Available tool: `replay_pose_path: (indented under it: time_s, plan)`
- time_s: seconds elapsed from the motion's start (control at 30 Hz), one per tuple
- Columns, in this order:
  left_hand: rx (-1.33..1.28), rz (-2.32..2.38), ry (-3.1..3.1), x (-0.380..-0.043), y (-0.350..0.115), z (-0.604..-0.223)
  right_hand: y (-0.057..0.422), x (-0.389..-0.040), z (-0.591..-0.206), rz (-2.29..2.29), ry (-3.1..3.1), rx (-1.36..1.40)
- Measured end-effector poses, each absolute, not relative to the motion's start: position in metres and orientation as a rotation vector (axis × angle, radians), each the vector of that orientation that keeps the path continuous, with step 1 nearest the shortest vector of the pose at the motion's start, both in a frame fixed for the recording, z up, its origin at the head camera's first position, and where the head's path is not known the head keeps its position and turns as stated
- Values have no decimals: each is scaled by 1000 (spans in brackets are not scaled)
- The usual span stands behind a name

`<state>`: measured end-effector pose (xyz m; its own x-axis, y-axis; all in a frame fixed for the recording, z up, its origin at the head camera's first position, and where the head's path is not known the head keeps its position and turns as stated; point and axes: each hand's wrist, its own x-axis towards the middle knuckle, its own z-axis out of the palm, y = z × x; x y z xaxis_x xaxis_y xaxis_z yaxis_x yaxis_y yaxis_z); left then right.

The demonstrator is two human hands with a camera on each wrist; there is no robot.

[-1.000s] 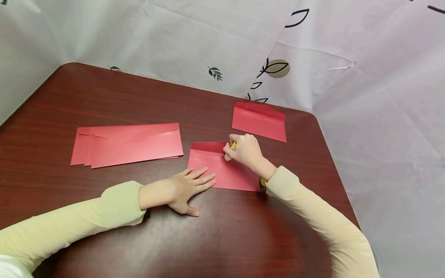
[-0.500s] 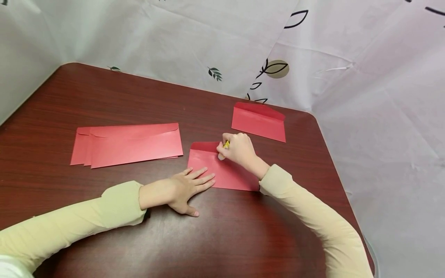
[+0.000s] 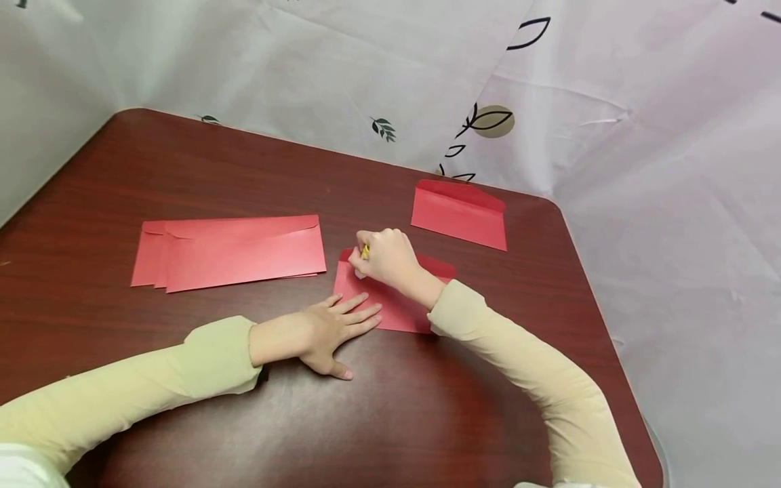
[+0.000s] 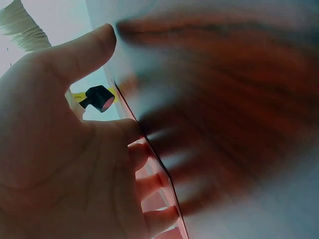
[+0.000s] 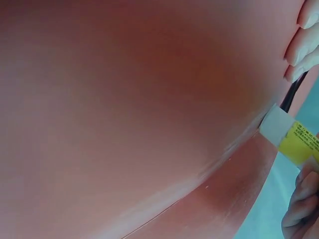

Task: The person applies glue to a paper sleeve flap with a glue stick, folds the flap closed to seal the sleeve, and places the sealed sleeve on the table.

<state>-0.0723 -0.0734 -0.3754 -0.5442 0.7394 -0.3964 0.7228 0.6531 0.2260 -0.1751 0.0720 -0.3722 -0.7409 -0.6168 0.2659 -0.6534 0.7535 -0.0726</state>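
Gluing appears in hand: the right hand, fingers curled, grips a yellow glue stick, its white end near the raised flap of a red envelope. The left hand, fingers spread, rests across the envelope's near-left corner on the desk. Next likely calls for steady pressure leftward.

Left grip flat; right grip curled

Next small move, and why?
Probably slide the glue stick to the left end of the envelope. The right hand holds it just short of that end, a pale streak runs along the base of the flap to the stick's tip, and the left hand has spread fingers on the envelope.
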Motion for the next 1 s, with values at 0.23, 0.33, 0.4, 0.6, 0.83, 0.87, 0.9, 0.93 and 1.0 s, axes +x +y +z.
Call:
replay_pose_path:
  time_s: [0.23,0.33,0.4,0.6,0.83,0.87,0.9,0.93,1.0]
  plan:
    - [1128,36,2408,-72,-73,-374,62,-175,-373,259,-2708,1017]
    - [1140,39,2412,-71,-73,-374,59,-175,-373,261,-2693,1027]
    - [1150,39,2414,-72,-73,-374,57,-174,-374,260,-2685,1026]
    - [1162,27,2413,-73,-72,-373,54,-172,-374,279,-2687,999]
    - [1119,131,2402,-75,-74,-374,53,-175,-367,283,-2822,972]
    - [1114,147,2404,-76,-75,-374,54,-176,-366,299,-2866,941]
    - [1111,161,2410,-77,-75,-374,56,-178,-365,335,-2915,900]
    - [1116,174,2419,-77,-75,-373,58,-181,-363,386,-2966,849]
    - [1127,204,2434,-79,-75,-372,64,-185,-360,535,-3048,736]
